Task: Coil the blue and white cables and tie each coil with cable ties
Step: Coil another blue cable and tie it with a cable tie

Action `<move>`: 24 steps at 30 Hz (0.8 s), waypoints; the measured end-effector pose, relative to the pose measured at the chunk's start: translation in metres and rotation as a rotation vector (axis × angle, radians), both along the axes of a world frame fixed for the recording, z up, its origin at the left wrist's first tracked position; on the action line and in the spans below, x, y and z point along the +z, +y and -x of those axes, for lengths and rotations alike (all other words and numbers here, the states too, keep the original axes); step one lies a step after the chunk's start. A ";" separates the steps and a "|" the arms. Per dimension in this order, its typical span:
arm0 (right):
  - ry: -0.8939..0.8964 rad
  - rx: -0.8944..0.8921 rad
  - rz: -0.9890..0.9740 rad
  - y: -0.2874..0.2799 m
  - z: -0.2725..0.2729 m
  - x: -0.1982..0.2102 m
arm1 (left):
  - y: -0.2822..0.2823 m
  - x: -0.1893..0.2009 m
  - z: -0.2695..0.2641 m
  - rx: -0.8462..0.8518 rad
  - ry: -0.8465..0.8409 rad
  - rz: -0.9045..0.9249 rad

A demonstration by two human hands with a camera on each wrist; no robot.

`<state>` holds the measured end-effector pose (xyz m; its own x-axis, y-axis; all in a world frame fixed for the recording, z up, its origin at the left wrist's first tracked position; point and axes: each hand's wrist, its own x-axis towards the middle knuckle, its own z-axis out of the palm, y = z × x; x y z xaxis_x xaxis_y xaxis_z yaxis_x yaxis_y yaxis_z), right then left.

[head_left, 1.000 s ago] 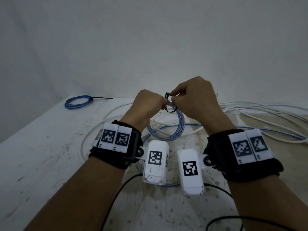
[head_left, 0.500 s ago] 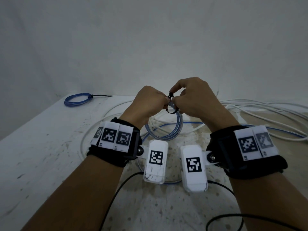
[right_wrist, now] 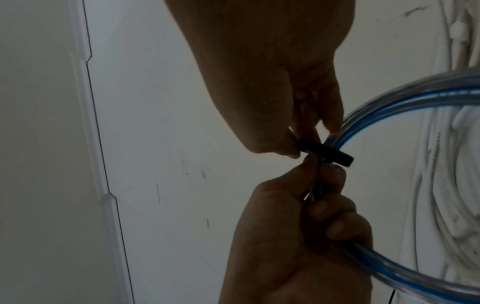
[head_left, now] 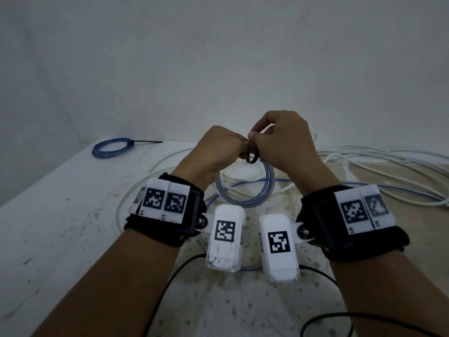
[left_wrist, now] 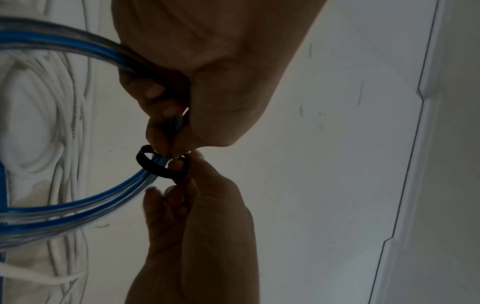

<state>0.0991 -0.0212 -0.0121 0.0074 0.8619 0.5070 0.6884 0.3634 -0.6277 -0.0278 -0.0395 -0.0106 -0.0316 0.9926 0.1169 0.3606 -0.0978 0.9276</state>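
Note:
My left hand (head_left: 237, 149) grips a small coil of blue cable (head_left: 246, 194) at its top, held up above the table. A black cable tie (head_left: 252, 158) is looped loosely round the coil's strands just beside those fingers. My right hand (head_left: 255, 139) pinches the tie's ends over the coil. In the left wrist view the tie (left_wrist: 161, 166) circles the blue strands (left_wrist: 85, 203) between both hands. In the right wrist view the tie (right_wrist: 327, 153) sits between the right fingertips (right_wrist: 291, 152) and the left fingers (right_wrist: 335, 176). A second blue coil (head_left: 110, 148), tied with a black tie, lies far left.
Loose white cable (head_left: 379, 159) lies in long loops across the back and right of the speckled white table (head_left: 60, 227). A loose blue cable (head_left: 364, 188) runs right under my wrist. Black leads (head_left: 340, 322) trail near the front edge. A wall stands behind the table.
My right fingers have shifted on the tie and now cover its end, which stood up between the hands before. The left hand keeps its grip on the coil.

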 end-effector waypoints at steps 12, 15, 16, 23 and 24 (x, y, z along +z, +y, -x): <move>0.509 0.158 0.458 -0.009 -0.016 0.016 | 0.001 0.001 -0.002 -0.095 0.016 -0.018; 0.540 0.174 0.479 -0.008 -0.019 0.018 | -0.001 0.001 -0.003 -0.143 0.027 -0.011; 0.540 0.169 0.475 -0.008 -0.020 0.018 | -0.002 0.002 -0.003 -0.157 0.026 -0.010; 0.450 0.120 0.358 -0.007 -0.023 0.018 | -0.003 0.001 -0.006 -0.223 0.036 0.017; 0.403 0.093 0.322 -0.006 -0.023 0.017 | -0.003 0.001 -0.006 -0.230 0.029 0.027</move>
